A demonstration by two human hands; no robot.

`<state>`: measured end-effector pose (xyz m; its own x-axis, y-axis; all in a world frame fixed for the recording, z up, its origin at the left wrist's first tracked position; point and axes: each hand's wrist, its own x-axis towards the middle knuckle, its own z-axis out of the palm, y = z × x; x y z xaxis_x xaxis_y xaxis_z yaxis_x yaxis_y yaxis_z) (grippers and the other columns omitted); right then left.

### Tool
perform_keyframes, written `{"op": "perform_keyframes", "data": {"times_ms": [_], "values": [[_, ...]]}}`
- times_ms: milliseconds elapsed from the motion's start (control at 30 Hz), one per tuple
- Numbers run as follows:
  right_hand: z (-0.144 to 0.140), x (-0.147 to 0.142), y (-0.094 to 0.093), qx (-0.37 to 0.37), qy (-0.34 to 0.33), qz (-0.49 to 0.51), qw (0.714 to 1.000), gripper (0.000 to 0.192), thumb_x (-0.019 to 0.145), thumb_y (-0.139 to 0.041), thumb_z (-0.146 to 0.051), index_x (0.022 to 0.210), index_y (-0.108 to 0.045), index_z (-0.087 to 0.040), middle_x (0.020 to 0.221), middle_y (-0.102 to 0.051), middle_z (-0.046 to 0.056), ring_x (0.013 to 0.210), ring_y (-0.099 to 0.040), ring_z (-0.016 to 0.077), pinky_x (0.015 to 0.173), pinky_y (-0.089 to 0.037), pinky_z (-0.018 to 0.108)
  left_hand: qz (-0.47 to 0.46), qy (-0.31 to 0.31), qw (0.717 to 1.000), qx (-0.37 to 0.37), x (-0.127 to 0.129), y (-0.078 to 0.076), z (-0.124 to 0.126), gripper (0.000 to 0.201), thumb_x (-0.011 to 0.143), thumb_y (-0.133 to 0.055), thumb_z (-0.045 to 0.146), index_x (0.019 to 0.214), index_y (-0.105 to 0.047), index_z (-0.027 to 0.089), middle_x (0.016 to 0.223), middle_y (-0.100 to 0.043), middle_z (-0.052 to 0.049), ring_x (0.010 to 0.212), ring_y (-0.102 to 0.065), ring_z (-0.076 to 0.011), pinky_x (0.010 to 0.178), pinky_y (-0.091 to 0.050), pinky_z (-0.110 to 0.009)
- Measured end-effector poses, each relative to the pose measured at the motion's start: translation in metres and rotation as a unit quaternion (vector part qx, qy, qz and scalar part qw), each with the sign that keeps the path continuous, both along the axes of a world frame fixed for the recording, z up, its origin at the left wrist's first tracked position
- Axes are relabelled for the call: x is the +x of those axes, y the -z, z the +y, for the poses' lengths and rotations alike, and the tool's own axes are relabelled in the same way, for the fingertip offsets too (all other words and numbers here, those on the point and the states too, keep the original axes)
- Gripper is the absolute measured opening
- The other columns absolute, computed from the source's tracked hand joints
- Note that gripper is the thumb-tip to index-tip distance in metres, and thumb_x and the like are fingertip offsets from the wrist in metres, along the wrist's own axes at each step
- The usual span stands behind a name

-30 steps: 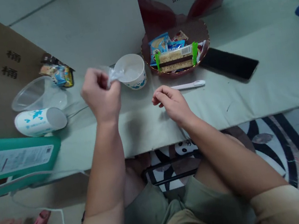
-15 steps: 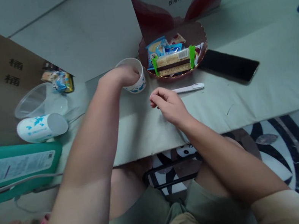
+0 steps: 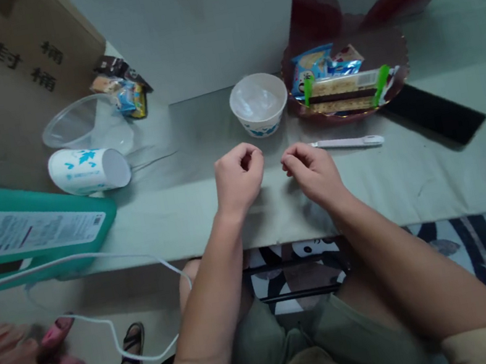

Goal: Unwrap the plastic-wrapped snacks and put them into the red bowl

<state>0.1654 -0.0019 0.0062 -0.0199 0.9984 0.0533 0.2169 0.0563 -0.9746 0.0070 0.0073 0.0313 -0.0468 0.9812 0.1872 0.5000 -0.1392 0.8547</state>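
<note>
My left hand [image 3: 241, 179] is loosely curled into a fist above the table, just in front of a white paper cup [image 3: 267, 129] with blue leaf prints. The cup stands upright and apart from the hand; something pale and translucent shows inside it. My right hand [image 3: 314, 172] is also curled, fingers bent inward, with a small gap between it and the left. Nothing shows in either hand. Beside the right knuckles lies a slim white plastic tool [image 3: 351, 143] with a hole at its end; its near tip is partly hidden by the hand.
A brown glass bowl [image 3: 401, 63] holds several wrapped snacks [image 3: 344, 92], with a black phone [image 3: 438, 113] beside it. At left are a tipped paper cup [image 3: 88, 170], a clear plastic tub [image 3: 68, 125], wrapped sweets [image 3: 126, 93] and a green container [image 3: 100, 226]. Boxes [image 3: 206, 25] stand behind.
My left hand has come out of the paper cup and moved back toward me, beside the right hand. The right hand stays curled near the white tool. The view has shifted left.
</note>
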Motion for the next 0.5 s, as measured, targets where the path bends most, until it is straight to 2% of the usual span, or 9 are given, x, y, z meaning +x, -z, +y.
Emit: {"op": "perform_keyframes", "data": {"times_ms": [133, 300, 400, 500], "values": [[-0.013, -0.006, 0.004, 0.037, -0.025, -0.106, 0.993, 0.019, 0.088, -0.056, -0.033, 0.074, -0.061, -0.022, 0.062, -0.06, -0.001, 0.057, -0.052, 0.0137, 0.059, -0.04, 0.029, -0.032, -0.026, 0.999, -0.013, -0.027, 0.004, -0.005, 0.019, 0.085, -0.055, 0.025, 0.068, -0.06, 0.02, 0.055, -0.046, 0.005, 0.053, -0.042, -0.0107, 0.055, -0.034, -0.026], [-0.026, -0.029, 0.005, 0.133, -0.063, -0.178, 0.973, 0.01, 0.089, -0.057, -0.028, 0.085, -0.065, -0.025, 0.077, -0.07, 0.003, 0.071, -0.065, 0.02, 0.068, -0.051, 0.035, -0.04, -0.03, 0.999, 0.013, -0.064, -0.003, -0.013, 0.019, 0.083, -0.057, 0.021, 0.064, -0.056, 0.021, 0.05, -0.039, 0.006, 0.049, -0.037, -0.01, 0.056, -0.032, -0.027], [-0.015, -0.064, 0.004, 0.153, -0.092, -0.175, 0.968, 0.009, 0.088, -0.056, -0.024, 0.092, -0.065, -0.025, 0.086, -0.071, 0.005, 0.079, -0.067, 0.022, 0.073, -0.055, 0.037, -0.081, -0.097, 0.992, 0.032, -0.085, -0.004, -0.014, 0.021, 0.084, -0.057, 0.021, 0.063, -0.054, 0.021, 0.048, -0.033, 0.007, 0.046, -0.033, -0.0096, 0.054, -0.031, -0.028], [0.023, -0.118, 0.002, 0.185, -0.138, -0.152, 0.961, 0.019, 0.088, -0.054, -0.019, 0.102, -0.064, -0.025, 0.102, -0.072, 0.007, 0.096, -0.068, 0.0229, 0.083, -0.056, 0.038, -0.147, -0.15, 0.976, 0.054, -0.102, -0.006, -0.013, 0.019, 0.086, -0.057, 0.021, 0.067, -0.056, 0.022, 0.052, -0.037, 0.006, 0.049, -0.035, -0.0097, 0.053, -0.032, -0.027]]}}
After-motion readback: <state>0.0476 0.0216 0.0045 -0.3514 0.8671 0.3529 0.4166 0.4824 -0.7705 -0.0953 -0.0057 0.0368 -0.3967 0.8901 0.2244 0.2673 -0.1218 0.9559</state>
